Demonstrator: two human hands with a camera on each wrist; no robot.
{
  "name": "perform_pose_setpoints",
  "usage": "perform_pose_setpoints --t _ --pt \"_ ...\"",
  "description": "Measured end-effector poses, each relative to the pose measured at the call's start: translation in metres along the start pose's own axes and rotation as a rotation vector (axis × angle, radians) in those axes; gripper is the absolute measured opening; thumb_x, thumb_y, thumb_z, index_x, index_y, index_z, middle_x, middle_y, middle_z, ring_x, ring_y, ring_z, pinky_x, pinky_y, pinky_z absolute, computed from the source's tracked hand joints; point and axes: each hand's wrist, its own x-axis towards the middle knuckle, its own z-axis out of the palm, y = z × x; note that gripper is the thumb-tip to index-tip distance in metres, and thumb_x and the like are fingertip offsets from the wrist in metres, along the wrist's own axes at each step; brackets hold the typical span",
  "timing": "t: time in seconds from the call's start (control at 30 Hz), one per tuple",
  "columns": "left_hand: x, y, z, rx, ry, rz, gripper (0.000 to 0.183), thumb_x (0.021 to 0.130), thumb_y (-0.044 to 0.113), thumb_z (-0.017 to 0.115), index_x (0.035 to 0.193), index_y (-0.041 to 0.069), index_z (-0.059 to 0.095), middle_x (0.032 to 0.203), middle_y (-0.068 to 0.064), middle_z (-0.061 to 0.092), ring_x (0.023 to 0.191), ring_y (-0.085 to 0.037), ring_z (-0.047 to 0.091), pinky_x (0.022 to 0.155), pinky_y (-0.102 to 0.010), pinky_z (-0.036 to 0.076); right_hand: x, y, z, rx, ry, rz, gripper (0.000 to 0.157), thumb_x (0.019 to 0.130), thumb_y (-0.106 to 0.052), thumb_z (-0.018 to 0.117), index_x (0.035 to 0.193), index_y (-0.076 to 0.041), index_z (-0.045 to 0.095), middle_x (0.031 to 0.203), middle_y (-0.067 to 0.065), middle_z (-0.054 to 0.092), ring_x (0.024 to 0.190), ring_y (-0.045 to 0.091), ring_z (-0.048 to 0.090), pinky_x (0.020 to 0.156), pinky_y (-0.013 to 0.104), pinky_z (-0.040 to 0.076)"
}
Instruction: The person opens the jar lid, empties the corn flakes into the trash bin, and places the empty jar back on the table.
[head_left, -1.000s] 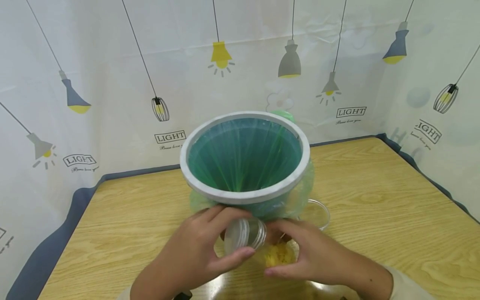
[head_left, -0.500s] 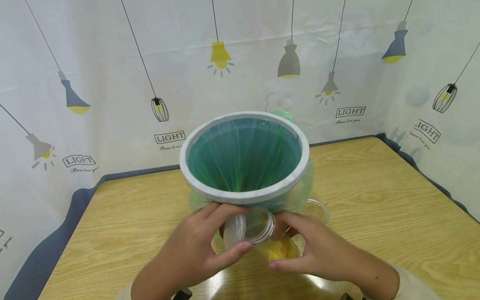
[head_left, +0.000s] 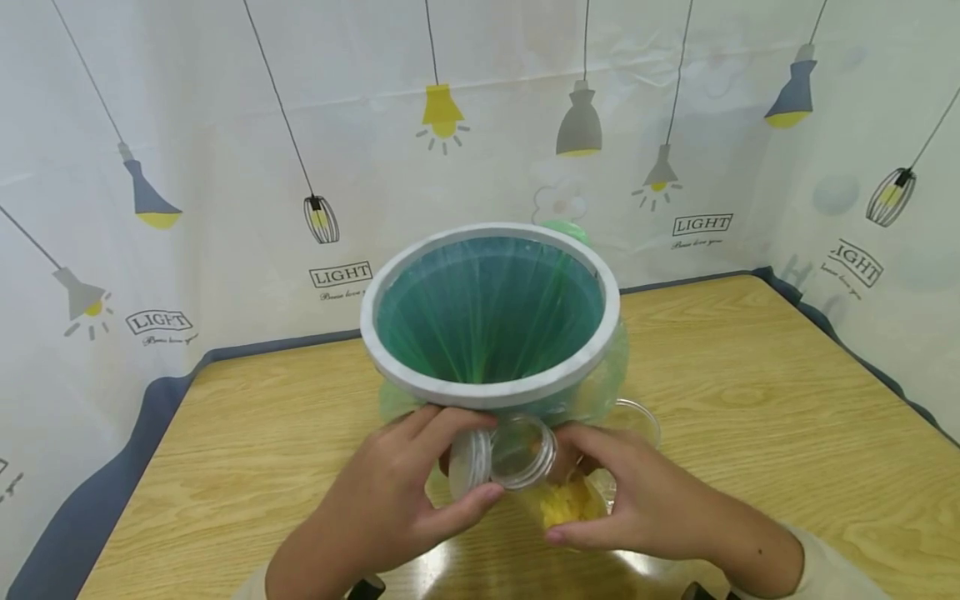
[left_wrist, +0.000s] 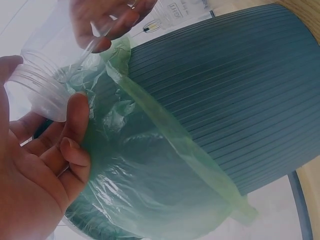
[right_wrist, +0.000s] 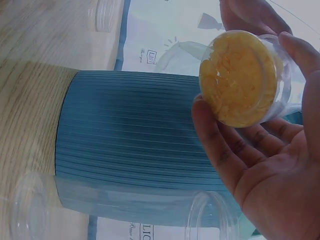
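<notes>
since a second ago, the clear jar (head_left: 551, 486) has tilted, its mouth clearer of the lid (head_left: 468, 462). the right hand's (head_left: 637, 492) fingers clamp the jar, yellow pieces (right_wrist: 237, 80) inside; the left hand's (head_left: 408, 475) pinch the lid. beyond the right fingers, another clear jar (right_wrist: 125, 200); past both, obstructing, a bag-lined bin (head_left: 491, 392); farther, printed curtain (head_left: 495, 167).

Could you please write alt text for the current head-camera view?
A person's right hand holds an open clear jar with yellow contents while the left hand pinches a clear lid beside it. Behind them, a bin lined with a green bag stands on a wooden table.
</notes>
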Motion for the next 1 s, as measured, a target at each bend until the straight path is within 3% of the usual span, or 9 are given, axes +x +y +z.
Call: perform_pose_setpoints --t 0.37,0.63,0.8,1.0 --pt "-0.0001 -0.0013 0.0008 0.010 0.013 0.026 0.042 0.083 0.046 0.060 0.113 0.018 0.056 0.083 0.011 0.052 0.066 0.000 0.047 0.059 -0.009 0.039 -0.0015 -0.0001 -0.0010 0.017 0.013 -0.013 0.056 0.076 -0.036 0.072 0.124 -0.026 0.047 0.106 -0.012 0.056 0.090 0.006 0.057 0.075 0.024 0.051" --pt "-0.0013 -0.0015 0.0006 -0.012 -0.018 -0.005 0.041 0.085 0.046 0.058 0.116 0.020 0.054 0.085 0.011 0.054 0.067 0.001 0.048 0.059 -0.009 0.040 -0.0016 -0.0002 -0.0015 0.034 0.017 -0.020 0.056 0.076 -0.034 0.073 0.124 -0.022 0.048 0.108 -0.010 0.057 0.090 0.007 0.057 0.076 0.024 0.051" --pt "-0.0009 -0.0017 0.0016 -0.026 -0.012 0.014 0.041 0.085 0.045 0.059 0.116 0.019 0.055 0.086 0.011 0.055 0.066 0.001 0.049 0.060 -0.009 0.040 -0.0022 -0.0028 -0.0024 0.030 0.019 -0.018 0.055 0.075 -0.033 0.074 0.121 -0.018 0.049 0.106 -0.009 0.057 0.091 0.006 0.058 0.078 0.024 0.051" --pt "-0.0015 -0.0009 0.0054 -0.005 -0.046 0.021 0.042 0.083 0.046 0.060 0.117 0.021 0.056 0.088 0.013 0.055 0.066 0.002 0.049 0.060 -0.008 0.040 -0.0018 -0.0039 -0.0042 0.053 0.043 -0.080 0.056 0.074 -0.028 0.075 0.123 -0.018 0.048 0.112 -0.007 0.058 0.096 0.007 0.059 0.079 0.026 0.052"
